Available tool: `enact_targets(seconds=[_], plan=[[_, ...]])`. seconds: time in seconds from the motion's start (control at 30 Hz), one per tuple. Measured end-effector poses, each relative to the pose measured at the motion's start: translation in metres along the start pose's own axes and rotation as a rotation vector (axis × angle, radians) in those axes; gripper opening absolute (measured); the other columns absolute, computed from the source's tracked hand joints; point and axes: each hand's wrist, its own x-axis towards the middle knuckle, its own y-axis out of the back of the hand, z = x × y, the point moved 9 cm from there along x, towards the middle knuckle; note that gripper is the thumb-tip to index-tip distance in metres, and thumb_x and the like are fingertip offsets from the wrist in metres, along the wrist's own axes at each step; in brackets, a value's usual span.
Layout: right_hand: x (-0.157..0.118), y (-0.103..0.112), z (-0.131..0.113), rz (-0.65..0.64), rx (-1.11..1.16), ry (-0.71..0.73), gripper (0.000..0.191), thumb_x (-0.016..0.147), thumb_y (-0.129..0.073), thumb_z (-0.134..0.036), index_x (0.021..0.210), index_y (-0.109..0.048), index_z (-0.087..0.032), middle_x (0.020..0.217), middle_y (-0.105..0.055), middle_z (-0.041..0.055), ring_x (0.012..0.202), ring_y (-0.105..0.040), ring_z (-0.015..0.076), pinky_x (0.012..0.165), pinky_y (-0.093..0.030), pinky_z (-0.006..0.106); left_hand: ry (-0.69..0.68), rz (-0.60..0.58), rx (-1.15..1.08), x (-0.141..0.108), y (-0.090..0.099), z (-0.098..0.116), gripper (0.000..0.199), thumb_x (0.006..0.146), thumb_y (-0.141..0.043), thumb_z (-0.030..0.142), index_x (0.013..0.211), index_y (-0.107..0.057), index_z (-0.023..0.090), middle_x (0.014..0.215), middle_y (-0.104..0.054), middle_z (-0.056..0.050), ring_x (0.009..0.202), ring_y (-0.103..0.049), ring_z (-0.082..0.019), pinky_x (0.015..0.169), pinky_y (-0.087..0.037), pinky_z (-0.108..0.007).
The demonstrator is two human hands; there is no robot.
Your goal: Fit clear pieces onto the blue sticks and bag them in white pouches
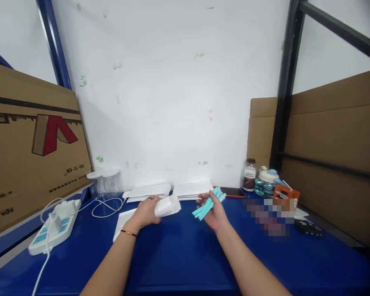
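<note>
A white, soft-looking packet (169,205) is in the grip of my left hand (146,211), held just above the blue tabletop (179,255). Partly covered by that hand and wrist, a flat white piece (121,225) lies on the table. My right hand (218,216) is closed around a small bunch of flat turquoise strips (207,205), tilted with their lower ends toward the left. Two flat white stacks (151,190) (191,189) lie against the wall behind my hands.
On the left stand a power strip (60,226) with white cables and two clear jars (111,183). A phone (232,192), a brown-capped bottle (249,174), a drinking bottle (267,183), an orange box (285,197) and a black item (308,227) are right. Cardboard (333,164) flanks the table.
</note>
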Motion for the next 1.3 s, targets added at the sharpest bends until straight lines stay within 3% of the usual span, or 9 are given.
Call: enact_targets(seconds=[0.17, 0.33, 0.47, 0.57, 0.7, 0.77, 0.9, 1.17, 1.3], plan=[[-0.004, 0.009, -0.033, 0.097, -0.140, 0.218, 0.027, 0.074, -0.060, -0.044, 0.068, -0.058, -0.018, 0.046, -0.046, -0.0057, 0.035, -0.036, 0.0062, 0.033, -0.027, 0.019, -0.122, 0.064, -0.060, 0.016, -0.007, 0.070, 0.054, 0.054, -0.063, 0.025, 0.106, -0.051, 0.023, 0.093, -0.063, -0.005, 0.091, -0.059, -0.027, 0.076, -0.039, -0.031], [-0.013, 0.010, -0.052, 0.147, -0.283, 0.370, 0.032, 0.074, -0.058, -0.050, 0.067, -0.055, -0.018, 0.041, -0.035, -0.0080, 0.035, -0.031, 0.0071, 0.035, -0.024, 0.019, -0.182, 0.120, -0.179, 0.017, -0.009, 0.098, 0.062, 0.049, -0.067, 0.024, 0.108, -0.049, 0.022, 0.095, -0.061, -0.006, 0.090, -0.057, -0.028, 0.077, -0.038, -0.033], [-0.017, -0.012, -0.068, 0.136, -0.476, 0.477, 0.035, 0.074, -0.057, -0.051, 0.064, -0.057, -0.018, 0.050, -0.045, -0.0046, 0.043, -0.039, 0.0092, 0.043, -0.029, 0.022, -0.209, 0.046, -0.514, 0.018, -0.010, 0.104, 0.063, 0.053, -0.067, 0.024, 0.112, -0.043, 0.020, 0.086, -0.059, -0.002, 0.075, -0.057, -0.020, 0.064, -0.040, -0.026], [-0.017, -0.053, -0.083, 0.010, -0.640, 0.518, 0.036, 0.075, -0.055, -0.051, 0.064, -0.060, -0.017, 0.062, -0.054, -0.0010, 0.060, -0.049, 0.0130, 0.057, -0.037, 0.024, -0.246, 0.024, -0.799, 0.020, 0.000, 0.112, 0.062, 0.057, -0.066, 0.023, 0.114, -0.040, 0.018, 0.088, -0.056, 0.000, 0.073, -0.054, -0.014, 0.062, -0.041, -0.023], [-0.015, -0.114, -0.080, -0.247, -0.832, 0.382, 0.031, 0.072, -0.060, -0.048, 0.074, -0.066, -0.017, 0.088, -0.062, 0.0030, 0.083, -0.054, 0.0178, 0.072, -0.039, 0.026, -0.271, 0.107, -1.072, 0.022, 0.015, 0.118, 0.063, 0.059, -0.067, 0.023, 0.115, -0.039, 0.019, 0.098, -0.054, -0.002, 0.082, -0.051, -0.014, 0.071, -0.041, -0.024], [-0.014, -0.131, -0.073, -0.315, -0.885, 0.289, 0.030, 0.068, -0.065, -0.045, 0.080, -0.066, -0.017, 0.088, -0.063, 0.0037, 0.082, -0.054, 0.0184, 0.072, -0.040, 0.027, -0.270, 0.127, -1.174, 0.023, 0.016, 0.118, 0.063, 0.060, -0.067, 0.023, 0.116, -0.038, 0.020, 0.102, -0.054, -0.003, 0.085, -0.051, -0.015, 0.074, -0.041, -0.026], [-0.013, -0.148, -0.069, -0.377, -0.971, 0.232, 0.033, 0.063, -0.071, -0.039, 0.087, -0.066, -0.018, 0.079, -0.063, 0.0021, 0.076, -0.055, 0.0172, 0.070, -0.040, 0.028, -0.251, 0.151, -1.277, 0.022, 0.014, 0.111, 0.062, 0.061, -0.068, 0.025, 0.116, -0.038, 0.021, 0.103, -0.053, -0.003, 0.088, -0.052, -0.016, 0.075, -0.041, -0.026], [-0.022, -0.162, -0.086, -0.373, -1.025, 0.363, 0.037, 0.075, -0.059, -0.046, 0.107, -0.061, -0.027, 0.111, -0.059, 0.0015, 0.104, -0.049, 0.0190, 0.092, -0.035, 0.033, -0.246, 0.222, -1.279, 0.020, 0.018, 0.095, 0.063, 0.063, -0.067, 0.025, 0.118, -0.038, 0.020, 0.106, -0.052, -0.004, 0.090, -0.050, -0.017, 0.077, -0.040, -0.026], [-0.030, -0.171, -0.076, -0.457, -1.287, 0.428, 0.033, 0.083, -0.047, -0.049, 0.101, -0.066, -0.029, 0.125, -0.050, 0.0010, 0.118, -0.041, 0.0211, 0.103, -0.025, 0.035, -0.247, 0.251, -1.280, 0.019, 0.019, 0.092, 0.066, 0.062, -0.068, 0.025, 0.120, -0.036, 0.021, 0.109, -0.051, -0.005, 0.093, -0.050, -0.018, 0.081, -0.040, -0.028]])
